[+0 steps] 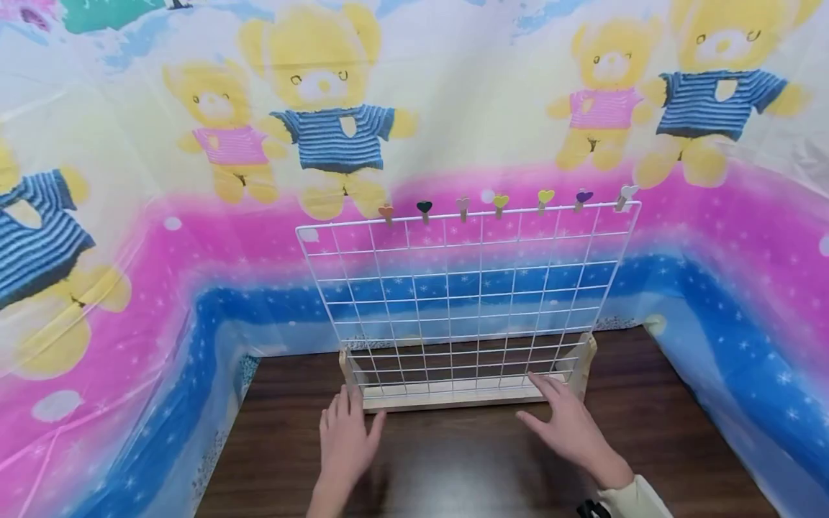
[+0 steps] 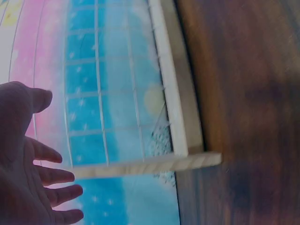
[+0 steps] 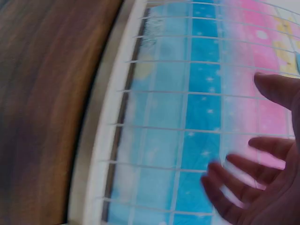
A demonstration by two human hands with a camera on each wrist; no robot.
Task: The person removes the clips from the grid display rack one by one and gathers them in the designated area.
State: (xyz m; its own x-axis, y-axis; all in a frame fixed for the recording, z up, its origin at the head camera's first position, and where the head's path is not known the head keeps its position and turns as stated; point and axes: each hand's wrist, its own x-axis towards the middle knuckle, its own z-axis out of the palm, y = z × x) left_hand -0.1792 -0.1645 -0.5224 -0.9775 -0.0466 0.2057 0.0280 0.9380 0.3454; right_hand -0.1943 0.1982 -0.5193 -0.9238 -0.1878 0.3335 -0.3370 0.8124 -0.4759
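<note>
A white wire grid panel (image 1: 463,288) stands upright in a pale wooden stand (image 1: 453,394) on the dark table. Along the panel's top wire sits a row of small heart clothespins, among them a dark green one (image 1: 424,207), a yellow one (image 1: 546,196) and a white one (image 1: 628,193). My left hand (image 1: 346,439) is held with fingers spread by the stand's left end, holding nothing. By the right part of the stand, my right hand (image 1: 573,424) is also spread, thumb apart from the fingers, with nothing in it. Both wrist views show the palms bare.
The brown wooden table (image 1: 447,460) runs under the stand and toward me. A fabric backdrop (image 1: 453,93) with printed teddy bears and pink and blue bands hangs behind the table and along both sides. A wooden end piece (image 1: 586,363) rises at the stand's right.
</note>
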